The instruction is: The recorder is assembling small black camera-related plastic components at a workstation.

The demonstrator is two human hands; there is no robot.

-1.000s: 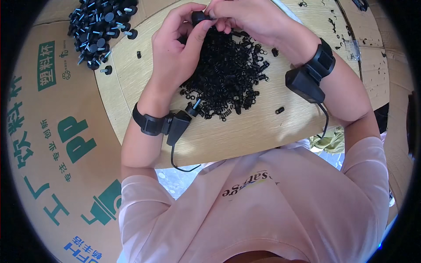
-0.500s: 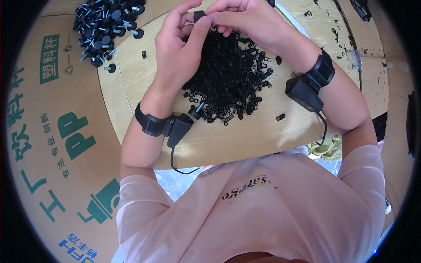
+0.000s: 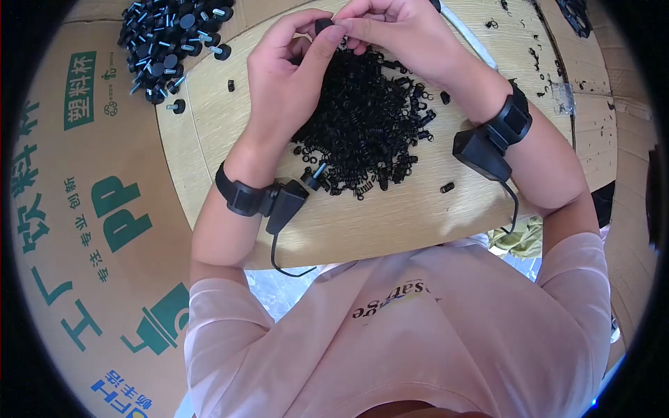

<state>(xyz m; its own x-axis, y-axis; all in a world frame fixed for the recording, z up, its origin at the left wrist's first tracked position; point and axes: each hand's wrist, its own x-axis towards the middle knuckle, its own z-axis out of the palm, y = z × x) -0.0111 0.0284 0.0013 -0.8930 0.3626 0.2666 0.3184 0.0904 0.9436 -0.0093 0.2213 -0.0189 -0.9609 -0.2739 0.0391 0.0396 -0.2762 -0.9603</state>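
- Black knob [image 3: 323, 26] sits above the far edge of the wooden board [image 3: 390, 216], pinched between both hands' fingertips.
- Left hand [image 3: 289, 83] and right hand [image 3: 404, 35] have risen slightly together over the spring heap [image 3: 366, 132] since a second ago.
- Grip unchanged, so assembly seems ongoing; finished knobs [image 3: 167, 38] lie at the board's far left corner.

A spring pile [image 3: 366, 129] lies mid-desk [image 3: 418, 223], under both hands. The left hand [image 3: 286, 83] and right hand [image 3: 401, 31] meet above its far edge, pinching a knob [image 3: 323, 26]. A knob heap [image 3: 167, 38] sits far left, cardboard [image 3: 83, 209] beneath.
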